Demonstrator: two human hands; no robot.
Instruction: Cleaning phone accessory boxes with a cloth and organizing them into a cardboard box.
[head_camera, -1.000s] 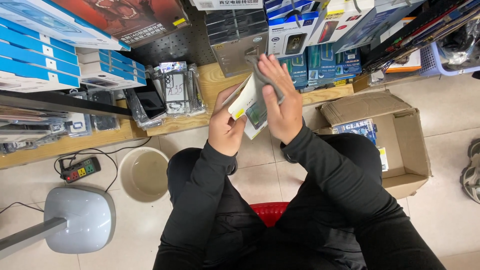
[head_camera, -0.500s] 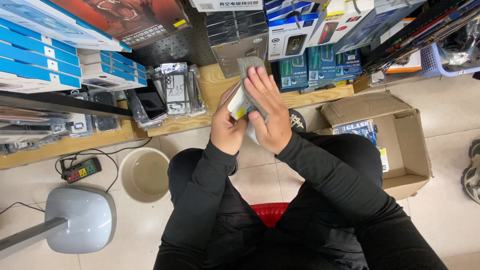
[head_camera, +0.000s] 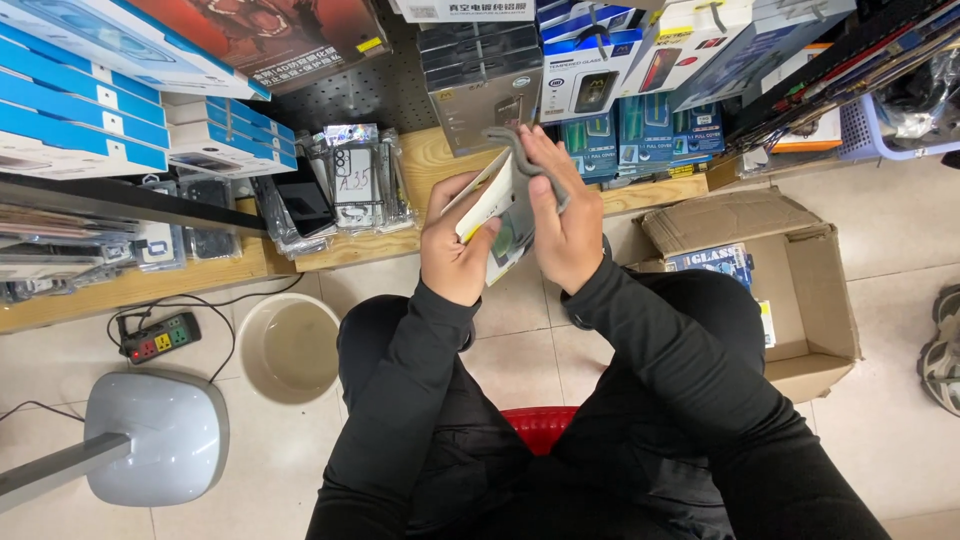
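Hands meet above the lap: the left hand (head_camera: 455, 250) grips a white and yellow packet (head_camera: 490, 200) from below, while the right hand (head_camera: 560, 215) closes on a grey case (head_camera: 520, 160) pressed against the packet's far side. Left of them on the floor sit a power strip (head_camera: 160, 337) and a beige bucket (head_camera: 290, 345); a cardboard box (head_camera: 800, 290) lies to the right.

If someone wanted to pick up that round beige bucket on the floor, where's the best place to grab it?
Grip the bucket by its rim, coming straight down from above. It stands upright with its mouth open to the ceiling, so the thin edge is bare all round. The side towards the person's knee looks freest; the power strip and its cable lie on the far side, and the grey fan base sits close by.
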